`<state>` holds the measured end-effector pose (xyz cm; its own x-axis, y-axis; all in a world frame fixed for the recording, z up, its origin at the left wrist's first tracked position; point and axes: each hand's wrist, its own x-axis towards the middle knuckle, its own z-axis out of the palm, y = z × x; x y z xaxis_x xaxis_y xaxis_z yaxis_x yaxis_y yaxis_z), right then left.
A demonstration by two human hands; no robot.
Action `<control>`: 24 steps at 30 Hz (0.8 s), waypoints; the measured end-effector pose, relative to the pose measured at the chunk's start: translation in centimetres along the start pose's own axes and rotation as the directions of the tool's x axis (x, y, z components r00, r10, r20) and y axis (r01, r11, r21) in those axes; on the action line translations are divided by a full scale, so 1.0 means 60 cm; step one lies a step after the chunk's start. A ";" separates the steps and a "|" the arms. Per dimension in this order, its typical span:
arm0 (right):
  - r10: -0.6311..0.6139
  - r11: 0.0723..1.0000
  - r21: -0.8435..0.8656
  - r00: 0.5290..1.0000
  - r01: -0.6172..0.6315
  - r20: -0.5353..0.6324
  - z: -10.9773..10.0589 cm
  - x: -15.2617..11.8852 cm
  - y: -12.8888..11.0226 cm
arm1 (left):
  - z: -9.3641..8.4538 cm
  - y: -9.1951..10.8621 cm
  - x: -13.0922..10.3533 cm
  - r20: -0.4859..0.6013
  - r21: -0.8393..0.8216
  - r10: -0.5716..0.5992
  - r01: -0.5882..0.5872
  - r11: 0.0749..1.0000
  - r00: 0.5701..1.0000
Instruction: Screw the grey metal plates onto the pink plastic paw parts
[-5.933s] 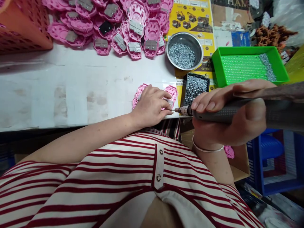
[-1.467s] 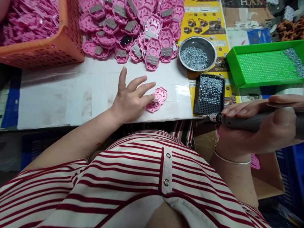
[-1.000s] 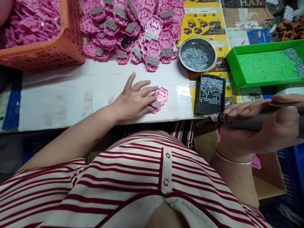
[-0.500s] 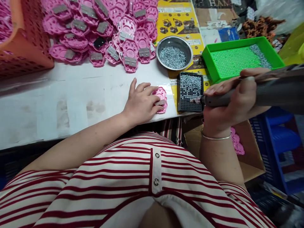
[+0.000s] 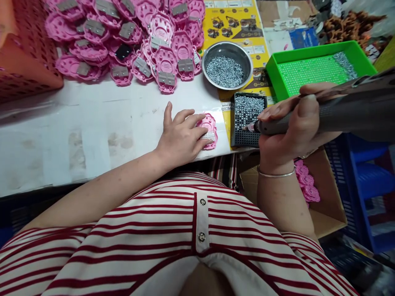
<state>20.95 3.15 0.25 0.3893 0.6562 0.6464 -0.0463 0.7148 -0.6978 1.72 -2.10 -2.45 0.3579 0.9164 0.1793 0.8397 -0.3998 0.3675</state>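
My left hand [image 5: 182, 137] rests on the table, its thumb and nearest fingers holding a small pink plastic casing [image 5: 212, 122] down. A grey metal plate lies on that casing, partly covered by my fingertips. The other fingers of this hand are spread. My right hand [image 5: 293, 119] is wrapped round a dark grey electric screwdriver [image 5: 339, 115]. Its bit points left, over a black screw tray [image 5: 247, 142] full of small holes. Silver screws [image 5: 247, 103] are heaped at the tray's far end; whether the bit touches a screw I cannot tell.
Behind the tray stands a steel bowl [image 5: 249, 61] of screws. A green tray [image 5: 279, 78] with screws sits at the right. Pink casings with metal plates [image 5: 166, 76] are piled at the back left, beside an orange basket [image 5: 27, 61]. A cardboard box [image 5: 331, 193] is below right.
My right hand and the screwdriver have shifted slightly left over the black tray. The metal plate under my left fingers looked tilted and now appears flatter on the casing.
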 end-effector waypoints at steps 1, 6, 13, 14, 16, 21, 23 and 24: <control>0.010 1.000 -0.004 1.000 -0.010 -0.001 0.000 0.000 -0.001 | 0.001 -0.001 0.000 -0.002 0.001 0.001 -0.001 1.000 1.000; 0.009 0.998 -0.061 1.000 -0.008 0.015 0.003 0.003 -0.004 | 0.006 -0.002 0.002 -0.023 0.011 0.004 -0.003 1.000 1.000; 0.012 0.999 -0.037 0.999 -0.011 0.032 0.002 0.007 -0.007 | 0.004 -0.005 -0.001 -0.028 -0.006 0.014 -0.014 1.000 0.999; 0.022 0.999 -0.027 0.999 -0.022 0.032 0.002 0.008 -0.007 | 0.003 -0.005 -0.002 -0.026 -0.013 0.018 -0.018 1.000 1.000; 0.035 0.999 -0.010 0.999 -0.034 0.027 0.001 0.009 -0.006 | 0.000 -0.006 -0.003 -0.022 -0.026 0.021 -0.022 0.999 1.000; 0.055 0.998 -0.007 0.998 -0.054 0.022 0.001 0.011 -0.006 | -0.005 -0.004 -0.001 -0.001 -0.055 -0.001 0.001 0.998 1.000; 0.053 0.998 -0.033 0.998 -0.052 0.022 0.002 0.009 -0.007 | -0.007 -0.002 0.002 0.014 -0.067 -0.008 0.009 0.998 1.000; 0.048 0.998 -0.052 0.999 -0.047 0.018 0.003 0.008 -0.007 | -0.008 0.000 0.003 0.024 -0.071 -0.011 0.013 0.997 1.000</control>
<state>21.02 3.19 0.91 0.3702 0.6940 0.6175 -0.0169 0.6696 -0.7425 1.58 -1.91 -1.97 0.3582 0.9210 0.1530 0.8132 -0.3883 0.4335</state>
